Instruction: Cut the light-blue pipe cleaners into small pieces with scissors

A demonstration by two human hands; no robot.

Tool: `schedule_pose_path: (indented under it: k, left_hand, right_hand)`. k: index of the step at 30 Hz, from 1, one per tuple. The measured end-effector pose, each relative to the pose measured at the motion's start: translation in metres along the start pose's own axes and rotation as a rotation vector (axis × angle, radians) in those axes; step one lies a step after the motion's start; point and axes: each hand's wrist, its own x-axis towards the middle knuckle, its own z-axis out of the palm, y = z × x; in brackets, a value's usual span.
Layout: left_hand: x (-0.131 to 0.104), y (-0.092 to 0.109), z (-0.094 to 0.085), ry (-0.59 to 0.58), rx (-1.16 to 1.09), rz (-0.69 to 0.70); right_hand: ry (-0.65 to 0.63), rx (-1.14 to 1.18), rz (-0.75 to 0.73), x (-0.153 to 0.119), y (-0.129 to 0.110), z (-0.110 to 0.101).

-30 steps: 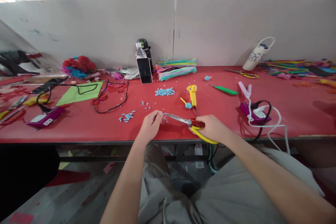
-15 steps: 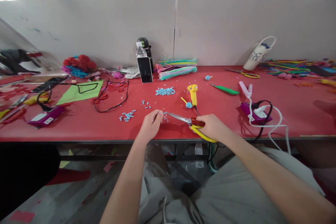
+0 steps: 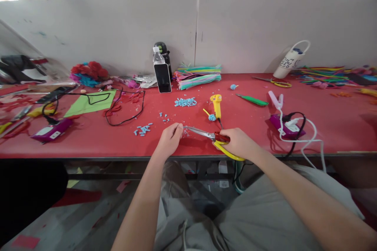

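Note:
My left hand [image 3: 170, 139] is closed in a pinch above the red table, thumb against forefinger. A bit of blue pipe cleaner showed at these fingertips a moment ago; now it is mostly hidden. My right hand [image 3: 238, 142] grips the red and yellow handles of a pair of scissors [image 3: 203, 132], whose blade tips reach the left fingertips. Tiny blue scraps [image 3: 186, 132] lie under the blades. Short blue pipe-cleaner pieces [image 3: 143, 130] are scattered to the left, and a denser pile [image 3: 185, 102] lies farther back. A blue pompom-like ball [image 3: 212, 117] sits by the yellow glue gun [image 3: 217, 106].
A phone [image 3: 163, 78] leans against bottles at the back, beside bundled pipe cleaners [image 3: 200, 77]. To the right are a green-handled tool [image 3: 253, 100], other scissors [image 3: 279, 83] and a purple power strip [image 3: 287, 127] with cables. Another purple power strip [image 3: 53, 130] and a black cord lie left.
The scissor tips have moved slightly left, up to the left fingertips, and their blades look closer together. The blue bit at the fingertips shows less. Both hands hardly moved.

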Motion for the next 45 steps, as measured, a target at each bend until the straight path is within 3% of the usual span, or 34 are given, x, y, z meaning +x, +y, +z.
schedule_pose_path:
  k: [45]
  left_hand:
    - [0.0003,0.0015,0.0001,-0.003,-0.004,-0.012]
  right_hand:
    - [0.034,-0.028,-0.014,0.0023,-0.0005,0.0037]
